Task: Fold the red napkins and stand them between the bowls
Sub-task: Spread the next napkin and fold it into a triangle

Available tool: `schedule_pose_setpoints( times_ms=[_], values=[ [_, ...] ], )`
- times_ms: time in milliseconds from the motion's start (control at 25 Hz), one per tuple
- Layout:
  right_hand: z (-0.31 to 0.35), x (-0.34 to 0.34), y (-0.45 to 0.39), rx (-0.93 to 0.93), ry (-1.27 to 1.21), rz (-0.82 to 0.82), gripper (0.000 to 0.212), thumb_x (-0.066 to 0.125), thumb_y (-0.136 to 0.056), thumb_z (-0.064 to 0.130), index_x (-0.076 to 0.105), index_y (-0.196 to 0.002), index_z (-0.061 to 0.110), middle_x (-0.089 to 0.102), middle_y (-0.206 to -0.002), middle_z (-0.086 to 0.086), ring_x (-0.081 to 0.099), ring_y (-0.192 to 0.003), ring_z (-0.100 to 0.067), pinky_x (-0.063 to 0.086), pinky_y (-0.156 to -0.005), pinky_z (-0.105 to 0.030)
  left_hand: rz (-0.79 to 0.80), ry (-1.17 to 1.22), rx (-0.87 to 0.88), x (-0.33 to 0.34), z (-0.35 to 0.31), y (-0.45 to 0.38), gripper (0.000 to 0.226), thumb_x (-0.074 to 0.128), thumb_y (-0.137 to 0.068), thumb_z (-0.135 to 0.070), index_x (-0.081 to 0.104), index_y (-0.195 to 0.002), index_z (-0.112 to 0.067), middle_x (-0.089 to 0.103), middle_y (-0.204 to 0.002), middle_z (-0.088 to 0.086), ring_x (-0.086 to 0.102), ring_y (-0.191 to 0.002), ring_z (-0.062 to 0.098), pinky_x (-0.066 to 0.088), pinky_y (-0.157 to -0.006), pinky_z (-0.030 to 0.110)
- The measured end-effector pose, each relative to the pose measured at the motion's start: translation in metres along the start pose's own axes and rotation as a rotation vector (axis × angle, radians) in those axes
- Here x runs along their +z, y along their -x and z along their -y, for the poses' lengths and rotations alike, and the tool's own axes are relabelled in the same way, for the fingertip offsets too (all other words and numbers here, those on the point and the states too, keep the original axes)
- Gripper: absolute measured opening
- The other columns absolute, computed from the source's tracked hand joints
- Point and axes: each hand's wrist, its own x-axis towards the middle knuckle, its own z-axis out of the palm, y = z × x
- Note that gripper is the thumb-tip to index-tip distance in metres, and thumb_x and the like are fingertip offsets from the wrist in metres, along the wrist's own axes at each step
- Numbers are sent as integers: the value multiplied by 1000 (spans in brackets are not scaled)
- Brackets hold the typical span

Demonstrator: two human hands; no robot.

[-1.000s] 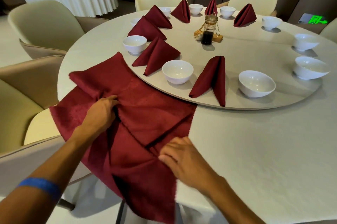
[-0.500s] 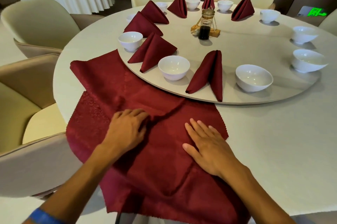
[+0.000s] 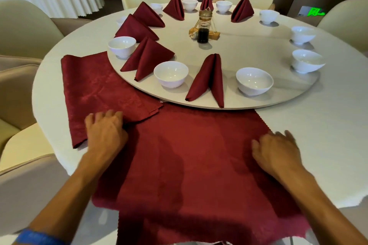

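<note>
Your left hand [image 3: 105,131] and right hand [image 3: 276,151] both lie flat, fingers relaxed, gripping nothing, pressing the open napkin [image 3: 191,157] spread at the near table [image 3: 318,135] edge, below the turntable [image 3: 249,55].

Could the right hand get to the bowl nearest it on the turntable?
Probably yes. The right hand lies flat on the spread napkin, holding nothing, and the bowl sits just ahead at the turntable's rim with nothing between.
</note>
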Motion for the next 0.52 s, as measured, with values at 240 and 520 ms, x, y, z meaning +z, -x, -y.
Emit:
schedule_pose_setpoints(
  times_ms=[240, 520],
  values=[
    [0, 40, 12, -74, -261, 87, 75, -3, -90, 68, -11, -155, 30, -16, -162, 6, -18, -147, -10, -11, -120, -32, 171, 342, 500, -4, -160, 0, 59, 36, -97, -38, 40, -148, -10, 34, -157, 10, 31, -145, 27, 26, -117, 47],
    [-56, 43, 22, -30, -212, 109, 85, -18, -74, 74, -16, -150, 35, -21, -158, 12, -23, -143, -4, -16, -116, -26, 256, 229, 475, 26, -187, -18, 78, 0, -90, -62, 7, -157, -23, 6, -165, -4, -1, -151, 14, 5, -122, 45]
  ],
)
